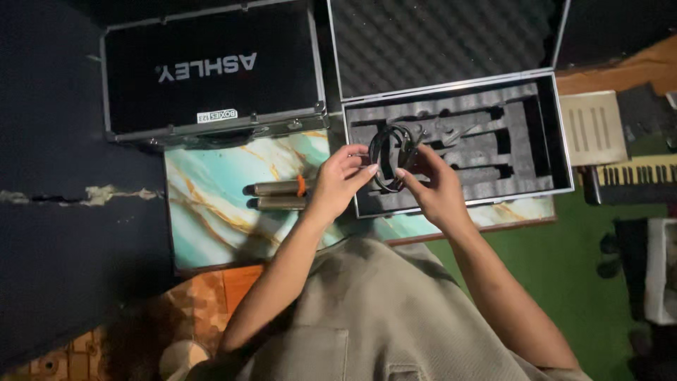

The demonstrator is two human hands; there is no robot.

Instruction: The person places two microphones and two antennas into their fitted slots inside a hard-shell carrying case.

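Both hands grasp a coiled black cable [392,158] over the open foam-lined case [557,134]: left hand [340,178] and right hand [431,185] pinch its rim. Dim light blurs the case's contents.

Black coiled cable [392,159], teal marbled tabletop [211,204], grey foam case [458,141].

Two hands, left hand [338,180] and right hand [434,187]. One coiled black cable [390,156]. Two metal-edged cases: closed black case [211,70], open foam-lined case [458,141]. Two microphones [278,196] on one marbled desk [211,212]. One keyboard [635,176].
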